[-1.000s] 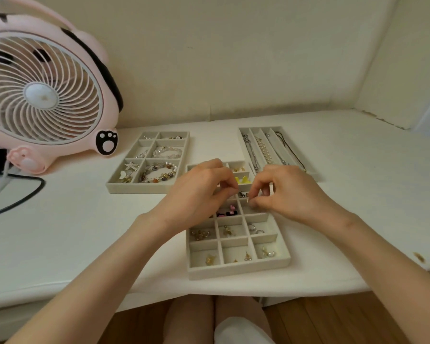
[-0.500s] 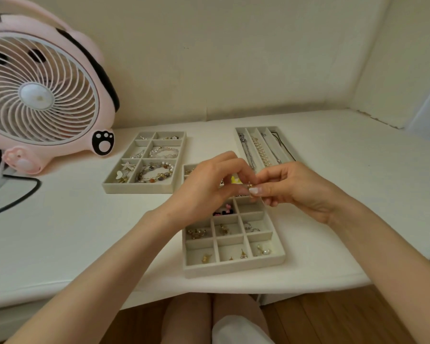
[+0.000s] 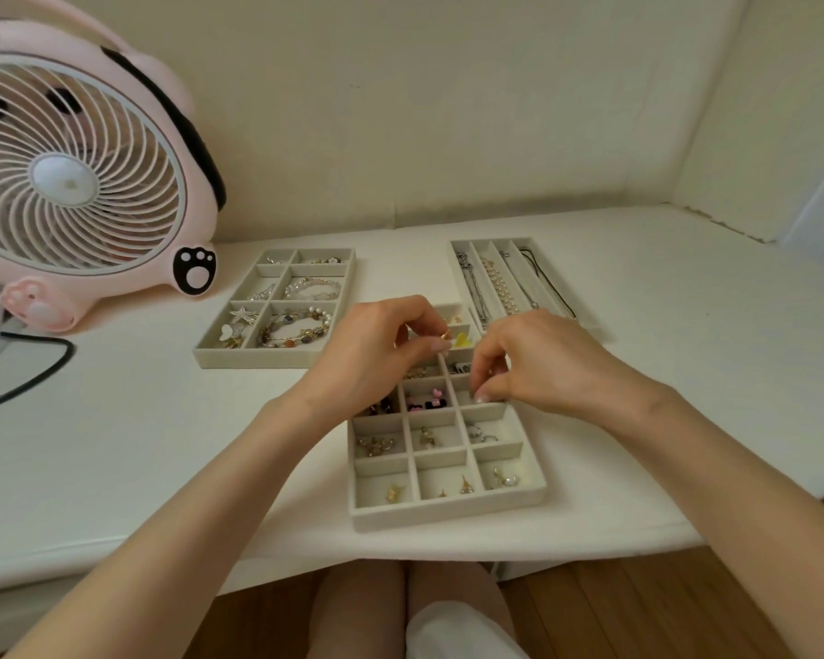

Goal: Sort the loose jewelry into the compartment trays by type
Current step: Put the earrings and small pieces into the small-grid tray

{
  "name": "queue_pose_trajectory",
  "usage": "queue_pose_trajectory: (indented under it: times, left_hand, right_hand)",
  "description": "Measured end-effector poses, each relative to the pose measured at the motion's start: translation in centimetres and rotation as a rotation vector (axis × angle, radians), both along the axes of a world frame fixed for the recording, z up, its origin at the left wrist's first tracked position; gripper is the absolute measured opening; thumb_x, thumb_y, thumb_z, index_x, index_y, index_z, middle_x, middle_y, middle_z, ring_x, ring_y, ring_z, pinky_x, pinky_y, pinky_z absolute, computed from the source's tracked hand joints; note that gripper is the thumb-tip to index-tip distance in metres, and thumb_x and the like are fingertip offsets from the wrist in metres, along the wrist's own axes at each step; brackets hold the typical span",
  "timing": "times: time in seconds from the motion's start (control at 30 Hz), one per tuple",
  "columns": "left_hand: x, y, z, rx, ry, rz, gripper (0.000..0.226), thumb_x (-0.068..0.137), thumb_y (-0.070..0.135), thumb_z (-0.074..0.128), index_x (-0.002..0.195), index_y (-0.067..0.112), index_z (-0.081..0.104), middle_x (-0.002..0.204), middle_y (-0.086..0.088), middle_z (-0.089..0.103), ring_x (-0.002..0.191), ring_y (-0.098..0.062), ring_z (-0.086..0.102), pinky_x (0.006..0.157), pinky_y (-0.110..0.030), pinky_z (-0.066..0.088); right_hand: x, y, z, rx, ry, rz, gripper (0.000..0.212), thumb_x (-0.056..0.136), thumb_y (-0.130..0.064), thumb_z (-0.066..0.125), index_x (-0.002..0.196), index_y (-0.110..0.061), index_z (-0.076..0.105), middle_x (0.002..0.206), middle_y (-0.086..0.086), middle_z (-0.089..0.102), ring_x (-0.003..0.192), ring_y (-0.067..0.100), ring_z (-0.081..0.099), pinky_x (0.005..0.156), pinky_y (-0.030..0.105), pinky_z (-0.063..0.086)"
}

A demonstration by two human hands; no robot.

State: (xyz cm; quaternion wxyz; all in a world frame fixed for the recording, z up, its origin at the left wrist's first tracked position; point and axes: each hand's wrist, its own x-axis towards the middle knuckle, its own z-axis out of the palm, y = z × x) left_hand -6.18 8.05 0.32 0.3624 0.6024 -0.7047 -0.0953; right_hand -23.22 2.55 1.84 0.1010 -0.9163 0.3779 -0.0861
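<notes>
Nearest, the earring tray [image 3: 448, 513] sits at the table [image 3: 115, 444] edge, with both forearms reaching over its far half. The left hand [image 3: 372, 359], palm down, pinches a small gold piece [image 3: 445, 335] in its grip above the tray's 12 o'clock end. The right hand [image 3: 538, 368] curls its fingertips [image 3: 480, 398] down at 2 o'clock; whether that grip holds anything cannot be told. Beyond lie a bracelet tray [image 3: 253, 360] at 11 o'clock and a necklace tray [image 3: 493, 242] at 1 o'clock.
</notes>
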Motion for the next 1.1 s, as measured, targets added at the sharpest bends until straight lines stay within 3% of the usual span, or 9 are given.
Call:
queue_pose_trajectory:
  times: [0.23,0.43,0.67,0.8,0.87,1.0,1.1]
  left_hand:
    - [0.1,0.3,0.1,0.025,0.034,0.056,0.007,0.083,0.026,0.068,0.086,0.019,0.068,0.072,0.013,0.061,0.071,-0.016,0.057,0.065,-0.022,0.043]
    - [0.0,0.2,0.0,0.047,0.033,0.085,0.010,0.080,0.029,0.070,0.085,0.021,0.072,0.068,0.015,0.059,0.065,-0.007,0.055,0.062,-0.019,0.043]
    - [-0.1,0.1,0.2,0.074,0.036,0.068,0.008,0.077,0.029,0.072,0.073,0.025,0.068,0.070,0.013,0.065,0.070,-0.004,0.062,0.067,-0.024,0.051]
    - [-0.1,0.0,0.3,0.095,0.008,0.081,0.013,0.077,0.034,0.072,0.069,0.027,0.063,0.066,0.016,0.062,0.063,0.000,0.057,0.057,-0.012,0.043]
    - [-0.2,0.0,0.3,0.103,0.003,0.085,0.014,0.077,0.035,0.072,0.069,0.027,0.063,0.066,0.015,0.062,0.063,-0.001,0.056,0.057,-0.013,0.042]
    - [-0.5,0.0,0.6,0.129,0.011,0.052,0.010,0.078,0.031,0.072,0.074,0.023,0.067,0.073,0.004,0.068,0.071,-0.012,0.060,0.068,-0.029,0.049]
    - [-0.8,0.0,0.9,0.164,-0.049,0.006,0.010,0.080,0.032,0.070,0.076,0.024,0.066,0.072,0.005,0.066,0.066,-0.007,0.055,0.062,-0.023,0.043]
  right_hand:
    - [0.7,0.0,0.1,-0.187,0.091,0.055,0.006,0.082,-0.031,0.068,0.087,-0.031,0.072,0.066,-0.016,0.046,0.074,0.006,0.046,0.051,0.016,0.023]
    - [0.0,-0.5,0.2,-0.045,-0.032,0.011,0.005,0.077,-0.036,0.074,0.080,-0.032,0.073,0.068,-0.016,0.054,0.066,0.001,0.047,0.055,0.016,0.029]
    - [0.4,0.2,-0.3,-0.132,0.055,0.026,0.006,0.081,-0.032,0.071,0.087,-0.031,0.072,0.065,-0.018,0.044,0.072,0.004,0.044,0.052,0.014,0.025]
    - [0.5,0.2,-0.2,-0.111,0.066,0.036,0.008,0.082,-0.023,0.067,0.083,-0.030,0.072,0.067,-0.017,0.049,0.073,0.004,0.046,0.052,0.013,0.027]
    - [0.5,0.1,-0.1,-0.073,0.062,0.036,0.008,0.081,-0.022,0.068,0.080,-0.030,0.071,0.064,-0.017,0.048,0.070,0.003,0.046,0.052,0.014,0.027]
    - [-0.1,-0.6,0.0,0.101,-0.132,-0.020,0.013,0.075,-0.025,0.076,0.067,-0.030,0.067,0.062,-0.013,0.056,0.059,0.000,0.049,0.057,0.019,0.034]
    - [-1.1,-1.1,0.1,0.250,-0.365,-0.062,0.010,0.074,-0.022,0.078,0.069,-0.025,0.070,0.064,-0.013,0.061,0.053,-0.008,0.051,0.054,0.012,0.036]
